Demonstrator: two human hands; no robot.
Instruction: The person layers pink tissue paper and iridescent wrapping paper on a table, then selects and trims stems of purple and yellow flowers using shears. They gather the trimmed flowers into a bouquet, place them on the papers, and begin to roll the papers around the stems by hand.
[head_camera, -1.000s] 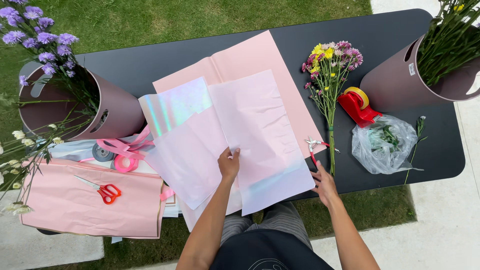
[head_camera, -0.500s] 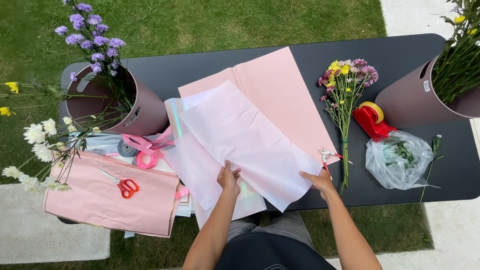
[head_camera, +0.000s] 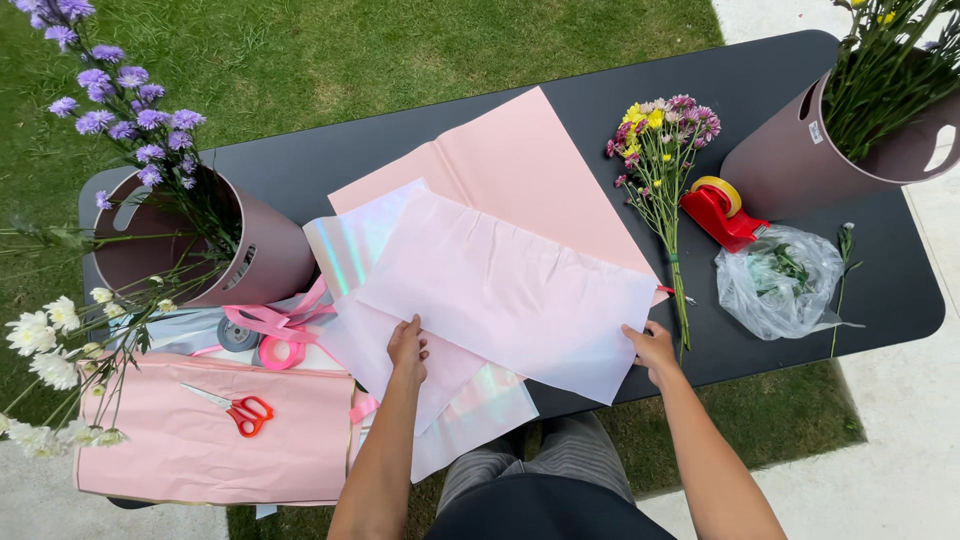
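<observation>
Tissue sheet (head_camera: 505, 290), pale pink, lies flat, faintly creased, tilted.

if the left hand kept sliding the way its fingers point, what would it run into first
The left hand lies flat on the pale pink tissue sheet, fingers pointing up the table. Going straight on, it would cross more of that sheet, then probably the larger pink paper beneath.

- Bare dark table (head_camera: 640, 95) shows along the upper edge of the frame, above the pink paper (head_camera: 520, 170): open passage between the two buckets.
- Left bucket (head_camera: 225, 255) with purple flowers blocks the upper left; ribbon rolls (head_camera: 270, 345) and scissors (head_camera: 235, 408) clutter the lower left.
- At right, the bouquet (head_camera: 662, 170), tape dispenser (head_camera: 722, 212), plastic bag (head_camera: 780, 285) and right bucket (head_camera: 800, 150) stand close together, leaving narrow gaps.
- A bare strip lies at the table's lower right edge, below the bag.
</observation>
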